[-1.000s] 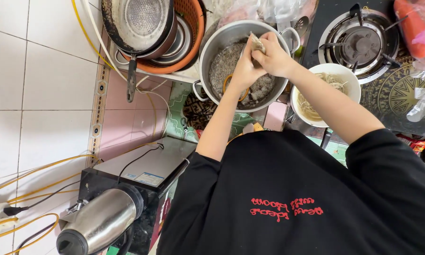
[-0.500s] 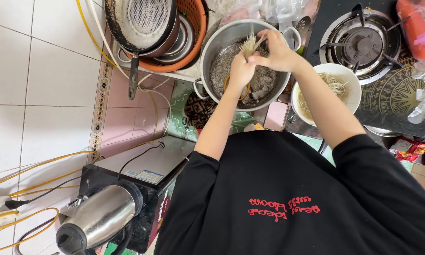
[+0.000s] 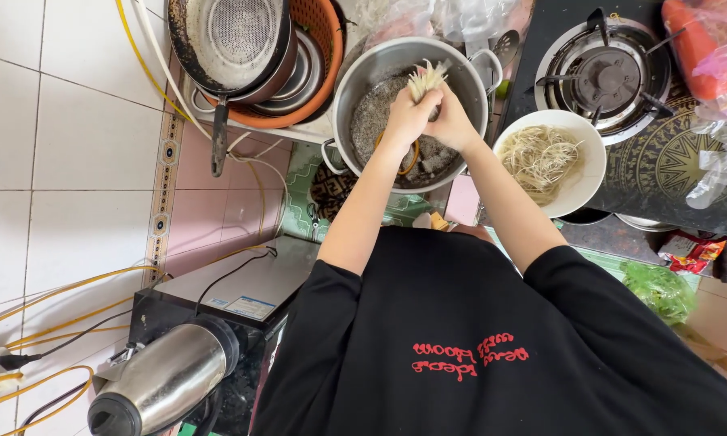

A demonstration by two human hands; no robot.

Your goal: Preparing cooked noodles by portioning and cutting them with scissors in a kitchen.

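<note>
My left hand (image 3: 406, 119) and my right hand (image 3: 454, 123) are pressed together over a steel pot (image 3: 354, 85). Between them they grip a bundle of pale thin strands (image 3: 426, 77), whose ends stick out above the fingers. The pot holds dark liquid with something in it, partly hidden by my hands. A white bowl (image 3: 593, 149) with more of the same pale strands (image 3: 541, 157) stands just right of the pot, by my right forearm.
A gas burner (image 3: 609, 73) sits at the top right, with plastic bags (image 3: 714, 56) beside it. An orange basket (image 3: 321, 85) with a strainer and pans stands left of the pot. A steel kettle (image 3: 165, 379), a black appliance (image 3: 250, 291) and yellow cables lie lower left.
My hands have stayed over the pot, squeezing closer together. The ends of the strand bundle now show more plainly above my fingers.
</note>
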